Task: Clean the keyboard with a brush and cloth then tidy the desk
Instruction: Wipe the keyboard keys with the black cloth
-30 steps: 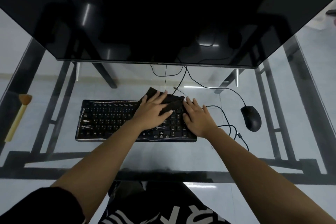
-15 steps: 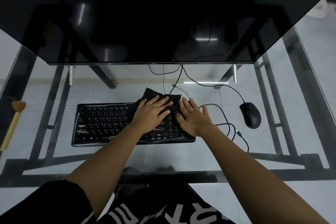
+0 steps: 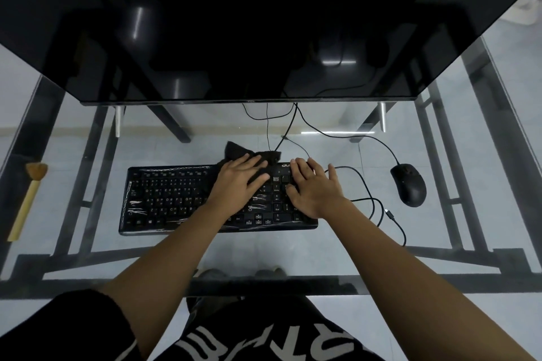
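Left grip (image 3: 237, 182) lay open and flat, pressing cloth (image 3: 234, 149) on keyboard (image 3: 170, 196), mid-surface; right grip (image 3: 315, 187), open too, steadied numpad end. Judged best: wipe row-wise, light pressure. Brush (image 3: 28, 199) sat at left edge.

The surface (image 3: 205, 249) is a clear glass top on a black metal frame (image 3: 95, 173). A black keyboard (image 3: 170, 199), wrapped in glossy plastic film, lies flat near the middle, its long side parallel to the near edge. A dark cloth (image 3: 234, 149) drapes over the keyboard's far edge, one corner spilling onto the glass. A black mouse (image 3: 409, 184) sits well to the right of the keyboard. Thin black cables (image 3: 378, 208) loop on the glass between them, one ending in a loose plug. A brush (image 3: 28, 202) with a pale handle and tan bristles lies at the far left edge, bristles pointing away. A dark monitor (image 3: 264, 23) stands at the back on slim silver feet (image 3: 118, 121).
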